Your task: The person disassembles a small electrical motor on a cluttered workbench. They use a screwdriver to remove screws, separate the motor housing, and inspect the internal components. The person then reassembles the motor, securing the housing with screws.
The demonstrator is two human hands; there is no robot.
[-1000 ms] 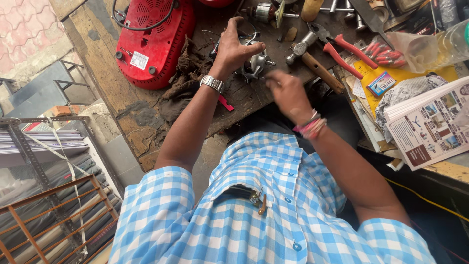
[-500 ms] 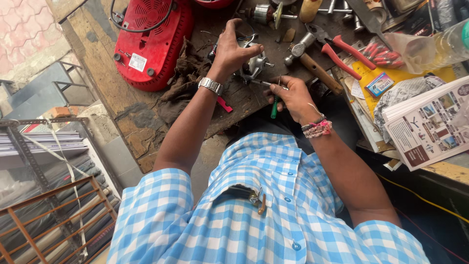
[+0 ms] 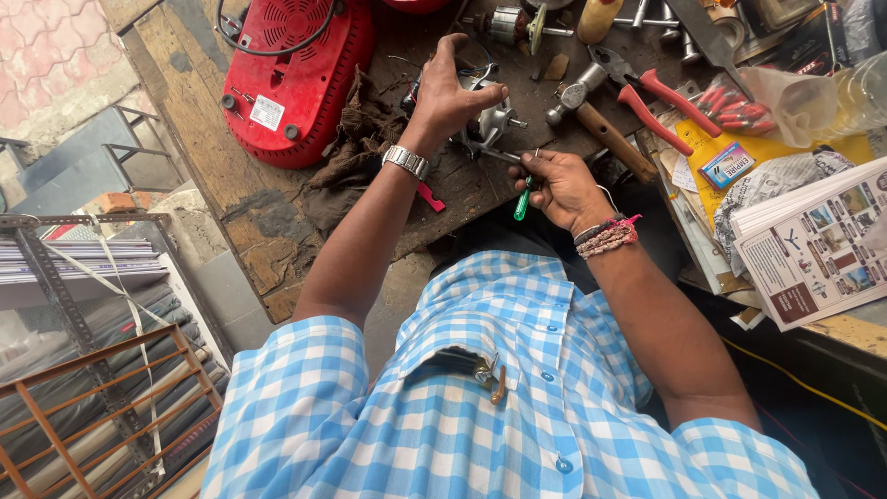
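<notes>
Top centre: left hand (image 3: 450,92) w/ grip clamped on metal motor part (image 3: 488,122) on surface (image 3: 231,176). Right hand (image 3: 562,185), just below, grip closed round green-handled screwdriver (image 3: 523,198).

Red appliance housing (image 3: 296,74), hammer (image 3: 601,125), red-handled pliers (image 3: 661,97) (beside hammer).

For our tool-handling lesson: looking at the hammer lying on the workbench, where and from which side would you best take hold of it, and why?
Grip the hammer by its wooden handle, near the free lower end. That end points towards the person and lies clear on the bench, while the metal head sits up among the red-handled pliers and other parts. Coming from the near side with the right hand looks easiest.
</notes>
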